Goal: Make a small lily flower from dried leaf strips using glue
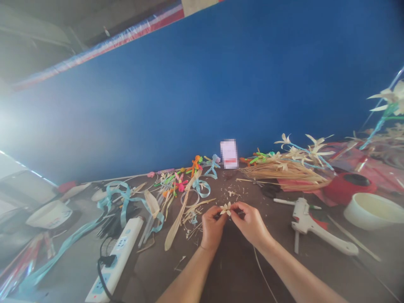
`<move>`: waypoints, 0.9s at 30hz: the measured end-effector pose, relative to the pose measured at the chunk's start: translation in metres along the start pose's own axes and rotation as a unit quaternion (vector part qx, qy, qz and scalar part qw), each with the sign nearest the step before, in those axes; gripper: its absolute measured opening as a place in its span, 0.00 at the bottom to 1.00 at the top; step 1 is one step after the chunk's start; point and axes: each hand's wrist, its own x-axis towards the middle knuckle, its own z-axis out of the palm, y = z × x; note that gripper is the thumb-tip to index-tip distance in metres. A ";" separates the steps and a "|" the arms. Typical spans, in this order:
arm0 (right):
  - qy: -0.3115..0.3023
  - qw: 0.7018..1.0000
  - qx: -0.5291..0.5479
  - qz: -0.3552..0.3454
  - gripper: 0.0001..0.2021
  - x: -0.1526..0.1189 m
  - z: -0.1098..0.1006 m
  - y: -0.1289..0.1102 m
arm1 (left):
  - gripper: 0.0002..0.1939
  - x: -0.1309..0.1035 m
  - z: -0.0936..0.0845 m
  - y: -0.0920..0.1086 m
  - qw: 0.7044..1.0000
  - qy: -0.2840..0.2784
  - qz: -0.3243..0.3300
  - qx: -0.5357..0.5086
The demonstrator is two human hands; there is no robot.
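Observation:
A small cream flower (225, 208) with pointed petals is held up between my two hands, just above the dark table. My left hand (212, 227) pinches it from the left with thumb and fingertips. From the right, my right hand (248, 221) grips a petal between thumb and index finger. Beyond the hands lie small pale scraps (232, 193). Left of them rest dried husk strips (176, 227) and thin straw-like pieces (197, 210).
A white glue gun (315, 227) lies to the right, near a cream bowl (372, 210) and a red round container (349, 188). At left are a power strip (116, 261) and blue ribbon (72, 235). Dried stalks (284, 170) and colourful pipe-cleaner figures (196, 164) line the blue partition (202, 88).

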 end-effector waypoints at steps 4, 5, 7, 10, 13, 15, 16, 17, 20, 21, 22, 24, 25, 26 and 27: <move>-0.004 1.000 0.005 0.008 0.06 0.000 0.000 -0.001 | 0.06 0.001 0.000 0.002 1.000 0.008 0.008 -0.014; -0.005 1.000 0.009 0.010 0.06 0.000 0.000 0.000 | 0.06 0.001 0.000 0.003 1.000 0.007 0.013 -0.015; -0.006 1.000 0.020 0.016 0.06 0.000 0.000 0.000 | 0.06 0.001 0.000 0.004 1.000 0.005 0.021 -0.012; -0.008 0.999 0.038 0.024 0.06 0.000 0.001 0.002 | 0.07 0.000 0.000 0.004 1.000 0.002 0.024 -0.003; -0.008 0.998 0.054 0.033 0.07 0.000 0.002 0.002 | 0.08 0.000 -0.001 0.005 1.000 0.002 0.028 0.004; -0.006 0.997 0.063 0.039 0.07 0.000 0.002 0.001 | 0.09 -0.001 -0.001 0.005 0.999 0.003 0.033 0.006; -0.005 0.997 0.067 0.040 0.07 0.000 0.001 0.001 | 0.09 -0.001 -0.001 0.005 0.999 0.002 0.035 0.007; -0.003 0.997 0.070 0.040 0.07 0.000 0.001 0.000 | 0.09 -0.001 -0.001 0.005 0.999 0.001 0.037 0.008; -0.001 0.996 0.077 0.038 0.08 0.000 0.000 -0.001 | 0.09 -0.001 -0.001 0.005 0.999 0.000 0.039 0.014; -0.003 0.996 0.078 0.038 0.08 0.000 0.000 -0.002 | 0.09 -0.001 -0.001 0.005 0.999 0.001 0.038 0.015; -0.004 0.996 0.079 0.039 0.08 0.000 0.000 -0.002 | 0.09 -0.001 -0.001 0.005 0.999 0.001 0.037 0.015; -0.007 0.996 0.081 0.043 0.07 0.000 0.000 -0.001 | 0.08 -0.001 -0.001 0.005 0.999 -0.003 0.036 0.015; -0.009 0.995 0.084 0.044 0.07 0.000 0.000 -0.001 | 0.08 -0.001 -0.001 0.005 0.999 -0.006 0.036 0.014; -0.011 0.995 0.085 0.044 0.07 0.000 0.000 -0.001 | 0.09 0.000 -0.001 0.005 0.999 -0.008 0.036 0.014; -0.011 0.995 0.085 0.042 0.07 0.001 0.000 -0.001 | 0.09 0.000 -0.001 0.005 0.999 -0.011 0.036 0.014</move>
